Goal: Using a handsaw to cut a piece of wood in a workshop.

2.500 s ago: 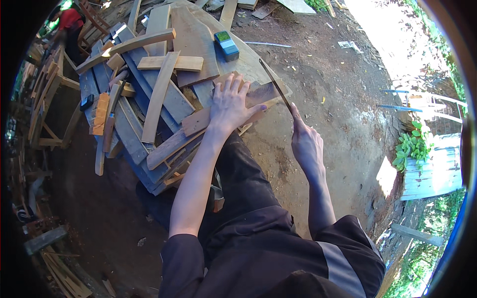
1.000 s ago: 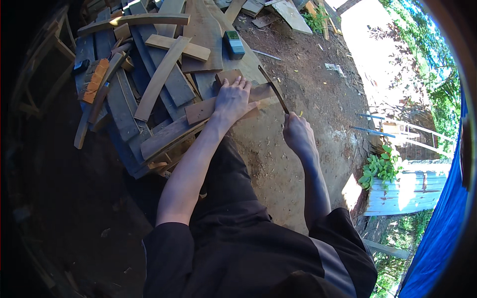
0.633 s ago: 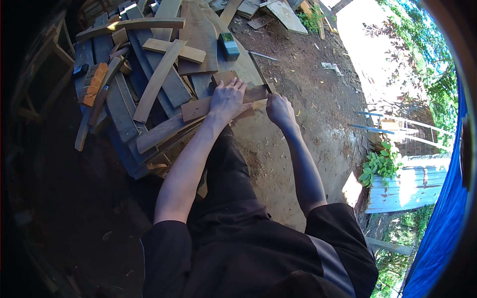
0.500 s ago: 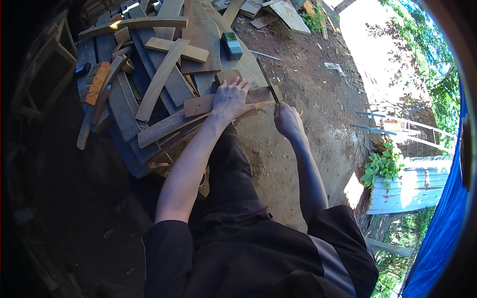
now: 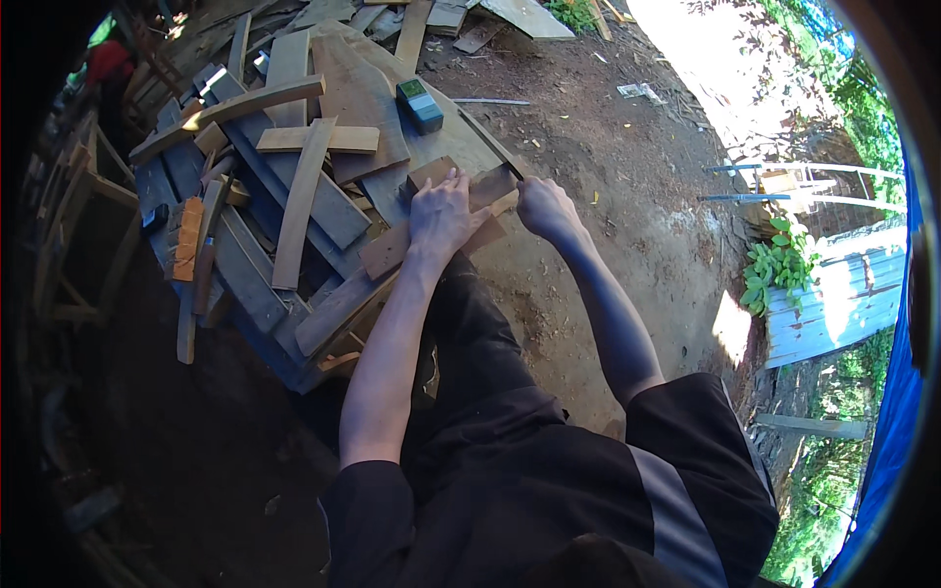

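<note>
My left hand [image 5: 438, 214] presses on and grips a reddish-brown wooden board [image 5: 382, 253], its fingers bent over the top. A short block [image 5: 427, 171] lies just beyond those fingertips. My right hand [image 5: 546, 208] is closed on a long, thin, dark-bladed tool [image 5: 490, 137], which slants up and leftward across the right end of the held wood; its teeth, if any, are too small to make out. These pieces lie at the near right edge of a pile of planks [image 5: 250, 279], above my dark-trousered leg.
A teal device [image 5: 419, 106] lies on a broad board [image 5: 358, 118] in the pile. An orange piece [image 5: 186, 238] sits at left. A person in red [image 5: 106, 64] is at upper left near wooden frames [image 5: 93, 186]. A plant [image 5: 779, 265] and corrugated sheet [image 5: 833, 304] are at right.
My right hand and the bladed tool have moved forward and left, closer to the board's end. My left hand stays on the wood. The whole view has shifted slightly with my head.
</note>
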Available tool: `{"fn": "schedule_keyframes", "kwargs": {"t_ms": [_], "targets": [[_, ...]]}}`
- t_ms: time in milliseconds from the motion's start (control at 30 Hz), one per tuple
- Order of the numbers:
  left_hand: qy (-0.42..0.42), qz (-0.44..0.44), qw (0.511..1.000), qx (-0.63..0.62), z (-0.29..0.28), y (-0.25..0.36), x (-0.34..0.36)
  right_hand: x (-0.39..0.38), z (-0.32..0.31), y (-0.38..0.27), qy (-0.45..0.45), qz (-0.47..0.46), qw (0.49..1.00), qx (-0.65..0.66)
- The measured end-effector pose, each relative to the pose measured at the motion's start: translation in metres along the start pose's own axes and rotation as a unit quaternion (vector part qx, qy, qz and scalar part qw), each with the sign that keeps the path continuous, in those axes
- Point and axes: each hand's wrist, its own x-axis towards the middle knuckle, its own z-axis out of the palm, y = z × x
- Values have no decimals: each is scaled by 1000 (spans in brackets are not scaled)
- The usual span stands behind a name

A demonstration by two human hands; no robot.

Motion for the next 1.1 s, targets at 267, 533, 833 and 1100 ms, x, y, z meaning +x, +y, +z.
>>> {"fn": "schedule_keyframes", "kwargs": {"t_ms": [267,533,833,1100], "targets": [[-6,-35,999,-7,-11,-4,-8,-65,0,20,5,5,1000,27],[4,-28,1000,7,4,-13,-8,-81,16,37,36,9,997,61],[-4,-90,993,72,-12,-12,-27,-80,25,37,45,2,994,100],[-16,8,993,116,-17,-26,-16,-88,35,50,52,19,991,123]]}}
